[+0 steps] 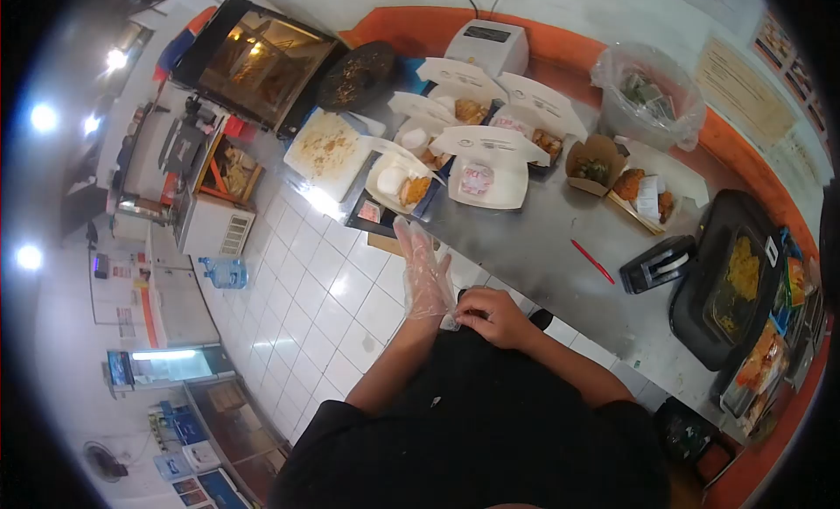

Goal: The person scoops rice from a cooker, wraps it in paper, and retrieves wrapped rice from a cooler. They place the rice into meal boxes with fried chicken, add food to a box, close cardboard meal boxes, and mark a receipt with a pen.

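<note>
Head view: right hand [493,317] pinches glove [435,309] on open left hand [423,268] (lid print [470,143] illegible).

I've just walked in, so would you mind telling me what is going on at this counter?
A person stands at a metal counter. Their left hand, fingers extended, wears a clear plastic glove, and their bare right hand appears to be pinching it near the wrist. Neither hand is touching the food. Several open takeaway boxes holding food stand on the counter, with a red pen and a tape dispenser farther right.
</note>
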`<state>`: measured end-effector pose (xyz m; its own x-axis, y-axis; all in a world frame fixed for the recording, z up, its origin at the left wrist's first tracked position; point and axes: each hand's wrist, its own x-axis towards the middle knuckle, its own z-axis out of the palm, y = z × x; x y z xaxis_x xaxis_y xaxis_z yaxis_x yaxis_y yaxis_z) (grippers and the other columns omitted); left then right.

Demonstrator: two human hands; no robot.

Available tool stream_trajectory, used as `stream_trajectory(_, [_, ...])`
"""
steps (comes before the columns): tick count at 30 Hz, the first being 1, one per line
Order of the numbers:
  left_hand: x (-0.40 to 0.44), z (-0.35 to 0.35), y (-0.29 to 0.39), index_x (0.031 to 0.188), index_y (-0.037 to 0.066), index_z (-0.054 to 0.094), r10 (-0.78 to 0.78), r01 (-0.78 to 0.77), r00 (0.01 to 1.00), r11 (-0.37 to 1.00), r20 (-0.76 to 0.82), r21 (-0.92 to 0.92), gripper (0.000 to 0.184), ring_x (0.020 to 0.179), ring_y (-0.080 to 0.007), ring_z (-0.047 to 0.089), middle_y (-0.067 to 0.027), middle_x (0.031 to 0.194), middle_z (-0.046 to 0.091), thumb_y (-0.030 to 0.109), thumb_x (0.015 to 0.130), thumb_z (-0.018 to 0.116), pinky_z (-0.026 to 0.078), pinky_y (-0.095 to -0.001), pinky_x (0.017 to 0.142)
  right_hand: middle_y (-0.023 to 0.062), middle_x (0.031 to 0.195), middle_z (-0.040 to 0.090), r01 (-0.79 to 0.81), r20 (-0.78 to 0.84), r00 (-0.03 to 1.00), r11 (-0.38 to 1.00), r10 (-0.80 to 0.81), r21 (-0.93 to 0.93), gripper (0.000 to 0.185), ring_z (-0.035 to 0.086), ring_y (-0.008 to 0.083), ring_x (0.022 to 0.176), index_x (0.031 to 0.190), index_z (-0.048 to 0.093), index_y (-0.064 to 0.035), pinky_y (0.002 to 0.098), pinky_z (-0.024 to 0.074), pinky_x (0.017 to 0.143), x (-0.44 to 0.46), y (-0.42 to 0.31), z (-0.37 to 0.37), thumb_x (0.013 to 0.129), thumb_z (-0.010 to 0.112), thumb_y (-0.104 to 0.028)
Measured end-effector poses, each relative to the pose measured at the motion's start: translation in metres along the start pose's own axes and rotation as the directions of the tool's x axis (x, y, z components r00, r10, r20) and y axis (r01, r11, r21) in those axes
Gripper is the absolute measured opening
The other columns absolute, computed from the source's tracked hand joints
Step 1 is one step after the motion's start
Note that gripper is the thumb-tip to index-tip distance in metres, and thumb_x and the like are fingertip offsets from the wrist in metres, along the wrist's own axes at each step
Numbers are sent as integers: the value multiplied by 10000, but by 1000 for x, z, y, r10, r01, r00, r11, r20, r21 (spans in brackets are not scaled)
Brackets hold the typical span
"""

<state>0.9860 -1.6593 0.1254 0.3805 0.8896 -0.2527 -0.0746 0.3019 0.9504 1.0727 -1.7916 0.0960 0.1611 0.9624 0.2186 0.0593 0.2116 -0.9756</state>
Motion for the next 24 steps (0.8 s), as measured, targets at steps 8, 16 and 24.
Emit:
stream_trajectory(8, [47, -112, 2, 1557, 194, 183, -16, -40, 979, 962, -202, -271, 731, 1471, -300, 191, -83, 1605, 199, 482, 963, 499, 180, -510, 1163, 121, 930, 683, -354, -568, 769, 935, 294, 4, 230, 646, 233, 854, 1017, 668, -41, 336, 505, 800, 103, 86, -33, 872, 630, -215])
stream_trajectory(16, [107, -253, 4, 1549, 143, 198, -113, 93, 992, 952, -54, -291, 706, 1424, -321, 297, -111, 1570, 289, 431, 963, 465, 225, -499, 1149, 283, 1256, 530, -885, -840, 396, 399, 371, -241, 777, 572, 378, 1133, 1310, 520, -5, 414, 491, 937, 232, 157, -29, 689, 772, -399])
stream_trajectory(24, [187, -387, 26, 1543, 113, 219, -176, 171, 982, 982, -71, -76, 798, 1411, -332, 311, -131, 1563, 296, 535, 940, 527, 233, -491, 1131, 241, 1265, 532, -765, -716, 525, 623, 461, -160, 755, 570, 294, 1128, 1380, 432, 35, 363, 483, 920, 225, 189, -33, 784, 717, -331])
